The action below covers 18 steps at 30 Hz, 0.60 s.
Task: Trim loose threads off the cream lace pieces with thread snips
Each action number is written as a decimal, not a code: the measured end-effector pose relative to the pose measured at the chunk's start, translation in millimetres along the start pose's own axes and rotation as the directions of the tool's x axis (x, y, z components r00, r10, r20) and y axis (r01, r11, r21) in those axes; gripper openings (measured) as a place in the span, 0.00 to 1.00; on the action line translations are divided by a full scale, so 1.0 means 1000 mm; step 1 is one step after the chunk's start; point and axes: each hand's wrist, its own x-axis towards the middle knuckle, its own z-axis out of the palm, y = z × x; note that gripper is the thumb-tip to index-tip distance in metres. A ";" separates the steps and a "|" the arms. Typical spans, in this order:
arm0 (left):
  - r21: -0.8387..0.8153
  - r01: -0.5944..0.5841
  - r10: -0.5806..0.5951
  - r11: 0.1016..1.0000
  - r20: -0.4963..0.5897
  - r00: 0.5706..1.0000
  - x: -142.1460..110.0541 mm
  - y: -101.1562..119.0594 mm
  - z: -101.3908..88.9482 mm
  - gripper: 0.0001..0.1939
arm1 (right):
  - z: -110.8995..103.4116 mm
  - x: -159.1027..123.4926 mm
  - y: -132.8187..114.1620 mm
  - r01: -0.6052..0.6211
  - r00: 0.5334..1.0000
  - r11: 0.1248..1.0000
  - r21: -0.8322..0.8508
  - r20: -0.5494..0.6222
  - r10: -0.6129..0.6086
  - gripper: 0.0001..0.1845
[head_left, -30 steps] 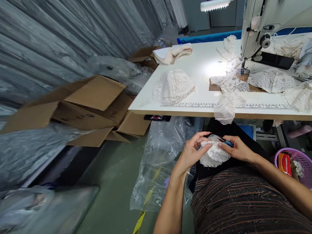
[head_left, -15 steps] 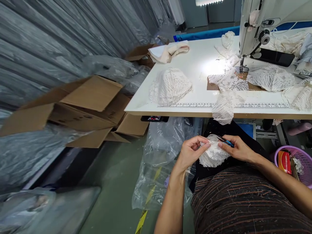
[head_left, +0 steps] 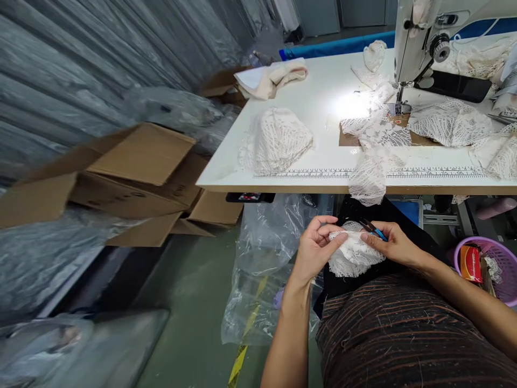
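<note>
A small piece of white lace [head_left: 355, 256] lies over my lap, below the table's front edge. My left hand [head_left: 317, 248] pinches its left edge, fingers closed on the fabric. My right hand [head_left: 393, 247] rests on the lace's right side and grips small blue-handled thread snips [head_left: 374, 230], whose blades point toward the lace's top edge. A strip of lace [head_left: 369, 178] hangs over the table edge just above my hands.
The white sewing table [head_left: 323, 102] carries a sewing machine [head_left: 428, 37], a lace stack [head_left: 277, 140], more lace pieces [head_left: 448, 124] and beige fabric [head_left: 274, 78]. Cardboard boxes [head_left: 133, 178] and a clear plastic bag [head_left: 266, 269] sit on the floor at left. A purple basket [head_left: 490, 269] stands at right.
My hands have shifted only slightly on the lace; the left fingers have re-gripped its edge. The camera has tilted a little, moving the table upward in view.
</note>
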 end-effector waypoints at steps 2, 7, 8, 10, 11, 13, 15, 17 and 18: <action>0.027 -0.019 0.019 0.999 -0.011 1.000 -0.001 -0.001 0.000 0.26 | 0.000 0.000 0.003 0.041 0.999 0.996 -0.076 -0.016 -0.043 0.28; 0.143 -0.097 0.097 0.985 0.001 0.995 -0.004 -0.006 -0.001 0.21 | -0.001 -0.002 0.012 0.113 0.993 0.971 -0.209 0.001 -0.116 0.24; 0.186 -0.115 0.114 0.976 0.012 0.993 -0.003 -0.008 -0.002 0.20 | -0.002 -0.001 0.015 0.111 0.993 0.961 -0.252 0.002 -0.114 0.24; 0.306 -0.153 0.154 0.940 0.023 0.988 0.002 -0.012 -0.005 0.18 | -0.004 0.000 0.021 0.107 0.990 0.908 -0.405 -0.037 -0.134 0.21; 0.374 -0.170 0.177 0.912 0.016 0.984 0.007 -0.014 -0.006 0.18 | -0.006 0.001 0.025 0.103 0.984 0.860 -0.500 -0.073 -0.160 0.19; 0.483 -0.187 0.222 0.856 -0.016 0.975 0.018 -0.017 -0.005 0.18 | -0.009 0.002 0.031 0.093 0.962 0.754 -0.651 -0.135 -0.236 0.15; 0.492 -0.191 0.241 0.849 -0.040 0.970 0.030 -0.018 0.001 0.19 | -0.012 0.002 0.036 0.120 0.936 0.708 -0.696 -0.159 -0.315 0.14; 0.420 -0.198 0.235 0.886 -0.038 0.971 0.040 -0.016 0.014 0.20 | -0.014 0.000 0.039 0.179 0.898 0.733 -0.656 -0.197 -0.395 0.14; 0.373 -0.203 0.231 0.905 -0.032 0.973 0.043 -0.013 0.021 0.20 | -0.015 -0.001 0.039 0.206 0.868 0.758 -0.619 -0.242 -0.433 0.13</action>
